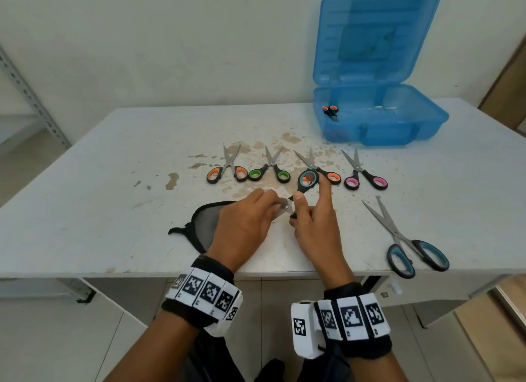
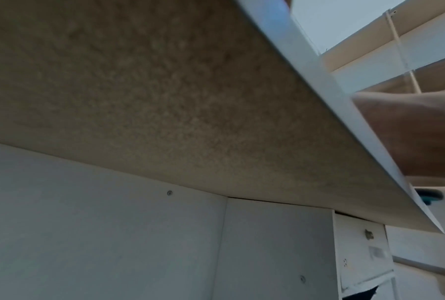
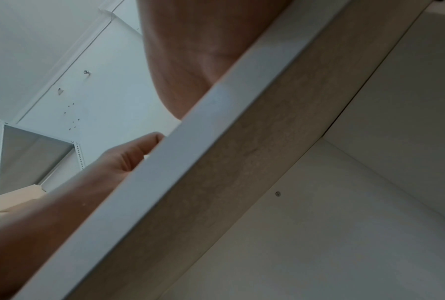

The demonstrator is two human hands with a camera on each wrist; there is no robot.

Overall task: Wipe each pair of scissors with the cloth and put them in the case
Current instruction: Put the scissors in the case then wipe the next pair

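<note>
1. Cloth (image 1: 205, 225): the dark cloth lies on the table, left of centre, partly under the left hand (image 1: 244, 225).
2. Left hand: its fingers close on the blades of the blue-handled scissors (image 1: 306, 182); whether cloth lies between fingers and blades cannot be told.
3. Right hand (image 1: 313, 225): its thumb and fingers curl around the handles of that pair.
4. Remaining: four small scissors (image 1: 296, 171) lie in a row behind the hands; one large pair (image 1: 410, 239) lies to the right.
5. Done: one orange-handled pair (image 1: 330, 111) lies in the open blue case (image 1: 384, 125), far right.
6. Surface: the white table (image 1: 113, 182) is stained; pale wall behind, metal shelving (image 1: 28, 97) far left.
</note>
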